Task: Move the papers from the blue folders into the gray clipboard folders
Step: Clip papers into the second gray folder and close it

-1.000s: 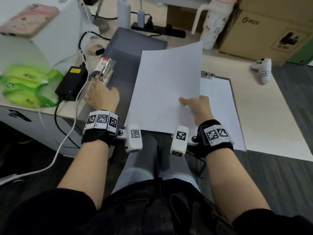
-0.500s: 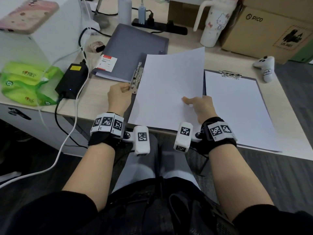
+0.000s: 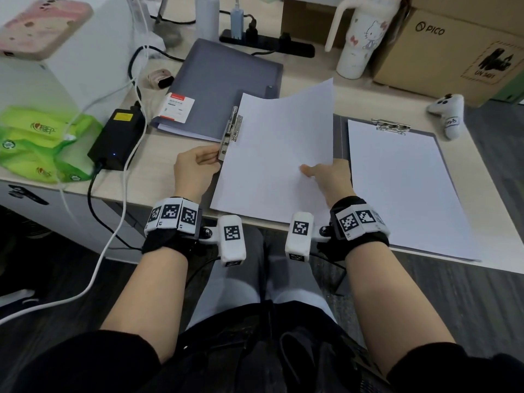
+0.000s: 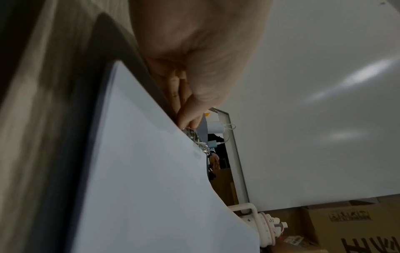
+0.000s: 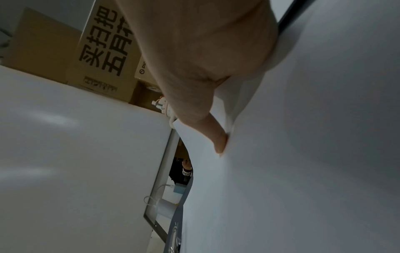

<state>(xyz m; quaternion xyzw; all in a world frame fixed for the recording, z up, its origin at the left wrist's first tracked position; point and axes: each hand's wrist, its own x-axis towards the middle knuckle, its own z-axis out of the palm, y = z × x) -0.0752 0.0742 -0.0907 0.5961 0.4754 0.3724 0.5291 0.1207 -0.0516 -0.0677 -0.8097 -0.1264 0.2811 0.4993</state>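
Two hands busy here: left hand [image 3: 195, 168] pinches the metal clip [image 3: 231, 131] at the folder's left edge, and right hand [image 3: 330, 175] grips the loose sheet [image 3: 272, 154], thumb on top, rest of the fingers hidden under the paper. That sheet curls up off the bench [image 3: 312, 89], covering most of the folder below it. Just right of it lies a gray clipboard [image 3: 438, 139] with paper [image 3: 402, 182] already under its clip. Behind, a closed folder [image 3: 226, 75] with a red and white label. Clutter all round: black power brick [image 3: 117, 137] with cables, green packets [image 3: 37, 143], power strip [image 3: 269, 45], white tumbler [image 3: 360, 38], cardboard box [image 3: 453, 49] and a white controller [image 3: 448, 114] near the clipboard's top corner.
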